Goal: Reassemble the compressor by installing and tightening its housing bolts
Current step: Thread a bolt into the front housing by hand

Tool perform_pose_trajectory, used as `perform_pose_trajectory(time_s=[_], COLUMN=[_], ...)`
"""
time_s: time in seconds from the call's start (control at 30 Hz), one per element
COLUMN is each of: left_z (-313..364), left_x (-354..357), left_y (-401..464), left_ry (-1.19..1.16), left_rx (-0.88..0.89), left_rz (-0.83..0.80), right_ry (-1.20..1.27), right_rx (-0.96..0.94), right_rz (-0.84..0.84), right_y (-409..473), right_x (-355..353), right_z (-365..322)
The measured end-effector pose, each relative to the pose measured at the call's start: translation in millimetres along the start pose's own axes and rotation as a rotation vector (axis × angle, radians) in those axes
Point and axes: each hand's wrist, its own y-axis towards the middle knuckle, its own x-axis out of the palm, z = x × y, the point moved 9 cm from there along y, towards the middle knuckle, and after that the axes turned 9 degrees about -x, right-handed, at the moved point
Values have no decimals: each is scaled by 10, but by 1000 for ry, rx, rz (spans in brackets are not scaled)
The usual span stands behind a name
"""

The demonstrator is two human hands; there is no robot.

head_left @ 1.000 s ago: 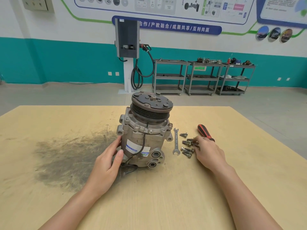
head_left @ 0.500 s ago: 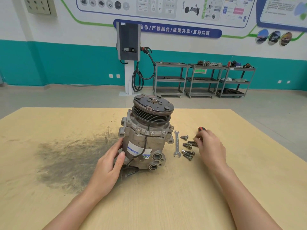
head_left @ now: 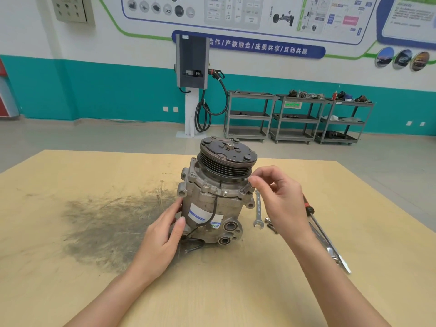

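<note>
Compressor [head_left: 213,197] sits mid-frame; my left hand [head_left: 162,234] rests flat-fingered on its side, my right hand [head_left: 280,199] pinches at its upper right flange, contents hidden.

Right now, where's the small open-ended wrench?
In the head view, the wrench lies flat on the table, right of the compressor, just left of the right hand.

3 grey carts [head_left: 297,116], wall charger [head_left: 192,61]
</note>
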Motion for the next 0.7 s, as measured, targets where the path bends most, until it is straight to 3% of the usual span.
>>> perform_pose_trajectory(time_s=[0.47, 0.7], left_z=[-39, -52], left_x=[11, 9], left_y=[11, 13], left_ry=[13, 3], left_rx=[-12, 0], left_rz=[-4, 2], right_ry=[-71, 10], right_rx=[27, 99], right_rz=[-142, -173], right_y=[34, -57], right_x=[130, 107], right_z=[-8, 51])
